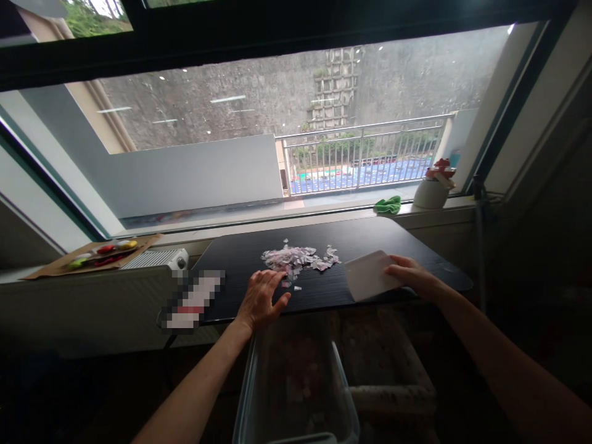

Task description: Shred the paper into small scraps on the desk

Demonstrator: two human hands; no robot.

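Bin (345, 383) below table edge (324, 305); room left of scraps (292, 256).

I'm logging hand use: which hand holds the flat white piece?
The right hand: it grips the flat white piece by one edge, while the left hand is at the paper scraps.

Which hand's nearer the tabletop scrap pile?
Left. Left hand is at the near edge of the scrap pile; right hand is farther off to its right, holding a flat white piece.
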